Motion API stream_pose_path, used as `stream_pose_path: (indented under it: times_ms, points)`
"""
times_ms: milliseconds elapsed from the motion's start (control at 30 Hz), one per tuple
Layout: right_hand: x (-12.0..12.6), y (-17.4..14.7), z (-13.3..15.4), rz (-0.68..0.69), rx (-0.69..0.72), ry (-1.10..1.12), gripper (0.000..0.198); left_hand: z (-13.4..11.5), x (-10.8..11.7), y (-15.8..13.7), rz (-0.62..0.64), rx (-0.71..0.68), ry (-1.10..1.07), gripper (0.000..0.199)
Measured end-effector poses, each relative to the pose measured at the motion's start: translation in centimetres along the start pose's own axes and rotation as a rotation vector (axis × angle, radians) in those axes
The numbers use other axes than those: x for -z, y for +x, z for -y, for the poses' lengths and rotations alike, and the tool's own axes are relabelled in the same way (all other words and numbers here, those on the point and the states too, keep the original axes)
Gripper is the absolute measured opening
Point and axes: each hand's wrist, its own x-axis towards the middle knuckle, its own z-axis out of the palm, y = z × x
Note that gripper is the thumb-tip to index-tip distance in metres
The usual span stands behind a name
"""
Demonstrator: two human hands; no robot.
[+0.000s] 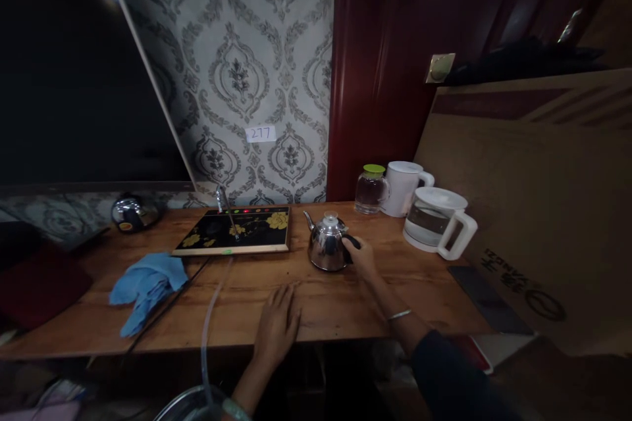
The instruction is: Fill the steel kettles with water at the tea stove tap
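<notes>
A shiny metal kettle (326, 248) with a clear lid knob and a black handle stands upright on the wooden table (345, 306). Its spout points to the left. My right hand (362, 258) is wrapped round the black handle. Near the table's front edge my left hand (277, 323) lies flat, fingers stretched out, holding nothing. Left of the kettle is a black electric tea stove (237, 230) with golden flowers, lit buttons along its back and a curved metal tap (224, 207).
A blue cloth (148, 283) lies at the left, with a second round metal pot (132, 212) behind it. On the right stand a green-lidded glass jug (371, 191), a white jug (402, 187) and a glass kettle (430, 220). A clear hose (210, 322) hangs over the front edge. A cardboard box (538, 210) leans at far right.
</notes>
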Motion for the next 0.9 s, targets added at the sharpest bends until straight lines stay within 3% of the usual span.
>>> stream_pose_path:
  times_ms: [500,733,900]
  points:
    - [0.9,11.8,-3.7,-0.012,0.118,-0.056,0.056,0.2,-0.9,-0.7,-0.222,-0.246,0.403,0.039]
    - [0.8,16.4,-4.9,-0.006,0.168,-0.081,0.053,2.8,-2.1,-0.2,-0.365,-0.453,0.499,0.036]
    - [0.9,19.2,-5.4,0.0,0.189,-0.106,0.053,5.6,-4.2,-0.6,-0.415,-0.531,0.553,0.032]
